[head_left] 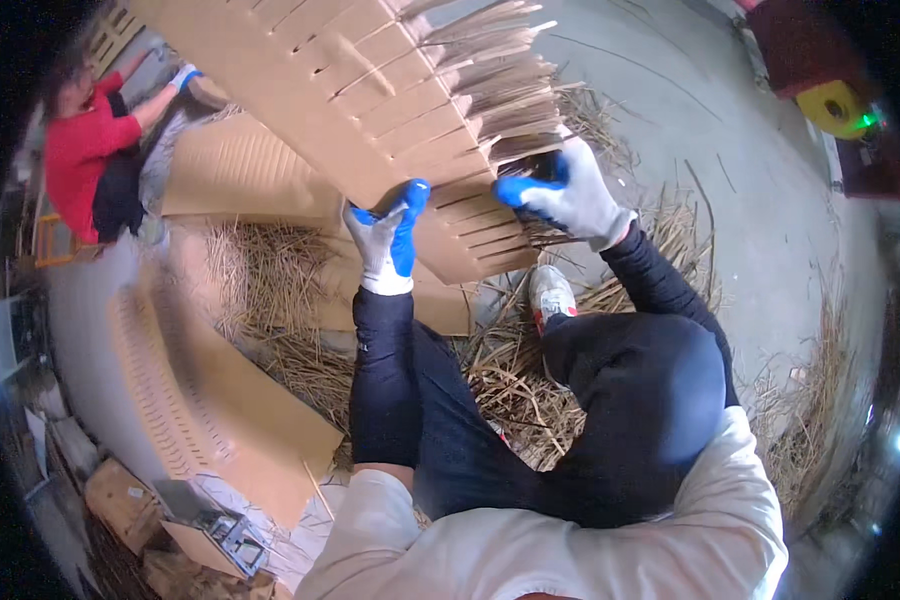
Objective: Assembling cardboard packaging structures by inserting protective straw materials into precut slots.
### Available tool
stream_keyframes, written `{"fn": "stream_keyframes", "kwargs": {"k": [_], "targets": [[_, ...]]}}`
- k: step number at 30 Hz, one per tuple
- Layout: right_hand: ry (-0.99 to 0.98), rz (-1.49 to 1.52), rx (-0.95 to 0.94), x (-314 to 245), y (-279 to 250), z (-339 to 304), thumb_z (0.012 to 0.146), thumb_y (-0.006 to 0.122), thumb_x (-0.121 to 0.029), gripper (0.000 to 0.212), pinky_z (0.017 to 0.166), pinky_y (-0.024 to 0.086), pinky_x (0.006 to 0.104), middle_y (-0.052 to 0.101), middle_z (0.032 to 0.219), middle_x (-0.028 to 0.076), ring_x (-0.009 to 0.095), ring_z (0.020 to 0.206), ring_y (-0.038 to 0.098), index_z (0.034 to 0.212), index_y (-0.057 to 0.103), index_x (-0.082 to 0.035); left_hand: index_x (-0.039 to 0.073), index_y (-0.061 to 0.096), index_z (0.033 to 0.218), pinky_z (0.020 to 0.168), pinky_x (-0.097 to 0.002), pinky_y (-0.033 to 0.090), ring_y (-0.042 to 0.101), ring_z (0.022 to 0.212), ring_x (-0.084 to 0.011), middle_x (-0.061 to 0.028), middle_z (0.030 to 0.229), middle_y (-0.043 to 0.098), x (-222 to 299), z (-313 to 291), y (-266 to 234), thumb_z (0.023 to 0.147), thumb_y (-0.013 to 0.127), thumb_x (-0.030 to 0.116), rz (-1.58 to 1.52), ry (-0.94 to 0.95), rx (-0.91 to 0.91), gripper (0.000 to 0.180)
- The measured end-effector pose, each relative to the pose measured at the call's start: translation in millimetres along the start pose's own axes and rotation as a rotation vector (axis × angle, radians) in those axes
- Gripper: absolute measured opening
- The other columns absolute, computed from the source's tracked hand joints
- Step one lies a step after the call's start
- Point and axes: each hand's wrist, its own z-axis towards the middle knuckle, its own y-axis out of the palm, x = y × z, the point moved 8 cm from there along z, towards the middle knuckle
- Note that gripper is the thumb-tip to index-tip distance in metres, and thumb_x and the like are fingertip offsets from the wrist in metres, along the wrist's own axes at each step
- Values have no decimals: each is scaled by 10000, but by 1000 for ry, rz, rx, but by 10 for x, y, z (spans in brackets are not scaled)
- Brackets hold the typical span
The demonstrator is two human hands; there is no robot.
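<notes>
A large brown cardboard sheet (370,110) with rows of slits is held up tilted in front of me. Thin cardboard strips (500,75) stick out in a ragged fringe along its right edge. My left hand (385,240), in a white glove with blue fingertips, is closed on the sheet's lower left edge, thumb on the near face. My right hand (575,195), gloved alike, curls round the right edge at the lower end of the fringe. Its thumb lies against the strips; its other fingers are partly hidden.
Loose strips (525,390) litter the floor between my feet and leftward. A slitted cardboard sheet (260,420) lies at left, another (240,170) farther off. A person in red (85,160) works at far left. A yellow round object (830,105) is at upper right.
</notes>
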Motion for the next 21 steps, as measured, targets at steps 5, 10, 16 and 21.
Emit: {"fn": "stream_keyframes", "kwargs": {"k": [5, 10, 16, 21], "targets": [[45, 121, 112, 81, 301, 21, 755, 759, -162, 367, 776, 500, 277, 687, 934, 99, 135, 822, 637, 1042, 629, 25, -35, 500, 1152, 752, -402, 579, 658, 794, -257, -158, 943, 630, 153, -183, -171, 680, 787, 1, -55, -32, 11, 554], [-255, -318, 265, -22, 374, 81, 820, 658, -88, 204, 745, 514, 292, 695, 880, 140, 185, 792, 665, 978, 674, 40, -48, 502, 1151, 791, -385, 564, 655, 822, -249, -160, 965, 632, 177, -193, -154, 728, 727, -33, 93, -42, 76, 479], [-157, -195, 512, 351, 88, -84, 824, 646, -91, 147, 628, 505, 271, 683, 781, 161, 191, 684, 679, 929, 692, 1, -35, 496, 1186, 832, -363, 542, 650, 868, -222, -135, 1000, 632, -52, -208, 142, 768, 720, 35, 151, -142, 39, 479], [-53, -97, 679, 630, -205, -213, 841, 640, -77, 127, 563, 458, 255, 644, 642, 68, 93, 570, 582, 761, 645, 22, -35, 487, 1201, 837, -375, 544, 649, 881, -232, -124, 1011, 627, -179, -242, 366, 790, 688, 26, 210, -118, -19, 462]]}}
